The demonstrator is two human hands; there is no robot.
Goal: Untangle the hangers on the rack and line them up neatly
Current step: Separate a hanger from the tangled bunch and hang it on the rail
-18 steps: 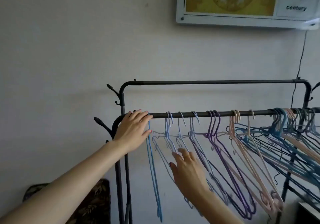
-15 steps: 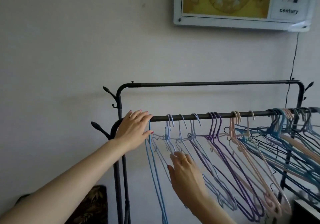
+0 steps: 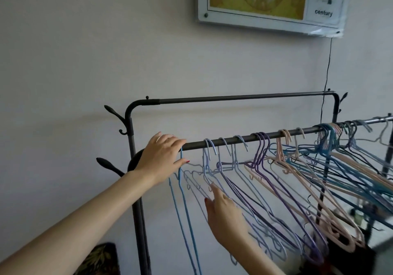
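While your left hand (image 3: 162,156) rests draped over near dark metal rail (image 3: 244,139), pinching bright blue wire hanger (image 3: 184,202), your right hand (image 3: 226,215) touches pale lavender wire hangers (image 3: 209,168) with relaxed fingers; remaining hangers crowd rightward.

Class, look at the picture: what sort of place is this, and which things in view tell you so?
Probably a room in a home: a garment rack loaded with coloured hangers stands against a plain wall, under a framed wall calendar.
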